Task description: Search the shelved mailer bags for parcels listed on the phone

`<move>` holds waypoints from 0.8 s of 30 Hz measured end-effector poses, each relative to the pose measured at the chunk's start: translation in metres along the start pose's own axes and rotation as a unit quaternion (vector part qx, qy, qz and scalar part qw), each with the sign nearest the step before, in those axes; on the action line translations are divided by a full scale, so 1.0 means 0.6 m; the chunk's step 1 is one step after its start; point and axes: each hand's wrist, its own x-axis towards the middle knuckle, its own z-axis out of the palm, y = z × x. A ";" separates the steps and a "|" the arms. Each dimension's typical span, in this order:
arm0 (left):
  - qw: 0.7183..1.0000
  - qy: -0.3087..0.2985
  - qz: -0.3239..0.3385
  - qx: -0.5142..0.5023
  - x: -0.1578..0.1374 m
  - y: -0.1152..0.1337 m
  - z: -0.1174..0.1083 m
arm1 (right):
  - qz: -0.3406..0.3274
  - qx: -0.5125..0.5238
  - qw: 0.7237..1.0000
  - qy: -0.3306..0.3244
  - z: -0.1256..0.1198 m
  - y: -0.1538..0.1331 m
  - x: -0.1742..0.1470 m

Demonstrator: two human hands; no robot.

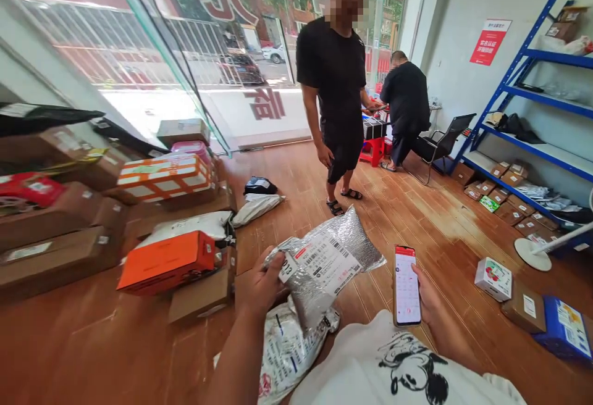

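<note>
My left hand [262,284] grips the near end of a silver bubble mailer [354,238], thumb on top beside a small white tag marked with a number. A white shipping label [327,263] with barcodes covers the mailer's middle. Below it is a white printed plastic parcel [290,355], partly hidden by the mailer; whether my fingers also hold it I cannot tell. In my right hand [428,297] is a smartphone [407,284], upright, its lit screen showing a red-and-white page. The phone is to the right of the mailer, apart from it.
Cardboard boxes, an orange box [169,263] and bagged parcels are piled on the floor at left. One person [336,84] stands ahead; another [407,96] leans over a table behind. A blue shelf [532,115], a round white stand base [532,254] and several boxes are at right.
</note>
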 end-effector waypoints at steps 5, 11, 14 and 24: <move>0.997 -0.034 0.039 0.056 0.023 -0.015 0.009 | -0.012 -0.003 1.000 -0.018 0.003 -0.029 -0.018; 0.994 -0.071 0.045 0.072 0.051 -0.028 0.028 | 0.040 -0.096 0.980 -0.168 0.066 -0.084 -0.069; 0.990 -0.091 0.045 0.102 0.061 -0.033 0.034 | 0.047 -0.146 0.961 -0.230 0.119 -0.088 -0.085; 0.983 -0.125 0.046 0.126 0.063 -0.047 0.047 | -0.009 -0.202 0.946 -0.253 0.190 -0.073 -0.072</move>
